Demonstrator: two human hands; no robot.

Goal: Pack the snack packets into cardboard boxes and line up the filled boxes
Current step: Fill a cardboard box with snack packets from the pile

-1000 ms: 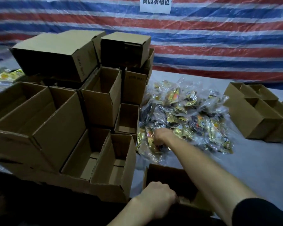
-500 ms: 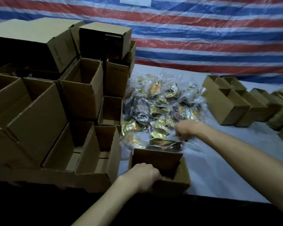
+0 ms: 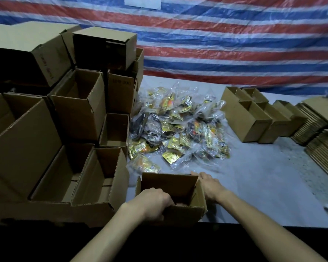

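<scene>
A pale grey sheet is covering the table [image 3: 254, 186], whose near edge is running into deep shadow. Nearest that edge, a small open cardboard box [image 3: 169, 183] is standing upright with its flaps raised. The left hand [image 3: 155, 202] is gripping it, fingers curling over the near rim into the opening. The right hand [image 3: 209, 186] is lying along the box's right wall and flap, fingers fairly straight and apart, touching cardboard and apparently holding nothing. The interior is lying in shadow, so whether any packet is already inside cannot be told. Just beyond the box, the loose pile of snack packets [image 3: 178, 133] is spreading across the middle of the table, gold and dark wrappers in clear film, the nearest packet lying just beside the box's far wall. To the left, a stack of empty boxes [image 3: 80, 110] is rising in several tiers, mouths facing up or forward. To the right, well apart from the pile, a row of small boxes [image 3: 254, 120] is standing side by side, tops open; their contents are not showing from here. Past them, flattened cardboard [image 3: 320, 140] is lying in bundles. A red, white and blue striped tarpaulin [image 3: 235, 44] is hanging behind everything. Judging by the large pile and the many empty boxes, the packing is looking early to midway: a few boxes are lining up at right, most packets are awaiting boxing.
</scene>
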